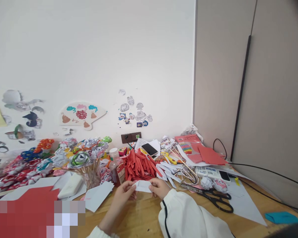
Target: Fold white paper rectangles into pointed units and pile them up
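White sleeve [188, 213] foremost, my left hand [124, 192] and right hand [161, 188] pinch white paper [143, 187] near the red strips [139, 167]; folding, I judge, calls for aligned edges.

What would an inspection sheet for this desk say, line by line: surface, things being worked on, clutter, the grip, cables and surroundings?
Surface: wooden table, largely covered; bare wood shows near the hands.
Job's things: folded white paper, held above the table.
Clutter: red paper strips heaped behind the hands; paper flowers to the left; black-handled scissors and a blue item to the right.
Grip: left hand and right hand each pinch one end of the paper.
Cables: two black cables run off at the right.
Surroundings: white wall with paper cutouts; grey panels on the right.
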Demonstrator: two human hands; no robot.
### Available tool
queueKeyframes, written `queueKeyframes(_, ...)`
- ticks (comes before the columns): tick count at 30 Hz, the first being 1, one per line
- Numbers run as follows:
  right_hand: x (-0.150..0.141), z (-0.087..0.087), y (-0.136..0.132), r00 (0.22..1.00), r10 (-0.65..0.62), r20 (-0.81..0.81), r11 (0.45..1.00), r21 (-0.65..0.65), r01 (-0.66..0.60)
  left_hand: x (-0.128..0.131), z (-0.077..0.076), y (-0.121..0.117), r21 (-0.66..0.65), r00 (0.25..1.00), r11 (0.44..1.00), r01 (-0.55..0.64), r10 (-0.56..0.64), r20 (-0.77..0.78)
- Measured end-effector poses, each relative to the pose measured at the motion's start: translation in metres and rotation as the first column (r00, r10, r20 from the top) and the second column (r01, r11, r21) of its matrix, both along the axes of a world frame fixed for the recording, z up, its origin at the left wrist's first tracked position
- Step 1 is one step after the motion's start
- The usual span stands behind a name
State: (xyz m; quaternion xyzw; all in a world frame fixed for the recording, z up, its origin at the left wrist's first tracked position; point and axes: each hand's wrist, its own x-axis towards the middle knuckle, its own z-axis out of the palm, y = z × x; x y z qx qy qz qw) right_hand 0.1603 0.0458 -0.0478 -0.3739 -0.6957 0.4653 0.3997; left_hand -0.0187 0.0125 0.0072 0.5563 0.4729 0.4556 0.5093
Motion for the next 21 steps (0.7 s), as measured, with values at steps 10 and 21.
queueKeyframes(10,0.001,0.009,-0.006,0.987,0.150,-0.051,0.989,-0.011,-0.150,-0.002,-0.002,-0.002,-0.059,0.996,0.995,0.082,-0.079,0.045)
queueKeyframes(21,0.001,0.004,-0.003,0.980,0.170,-0.107,0.985,0.008,-0.170,-0.002,-0.014,0.003,-0.128,0.986,0.991,0.031,-0.009,0.169)
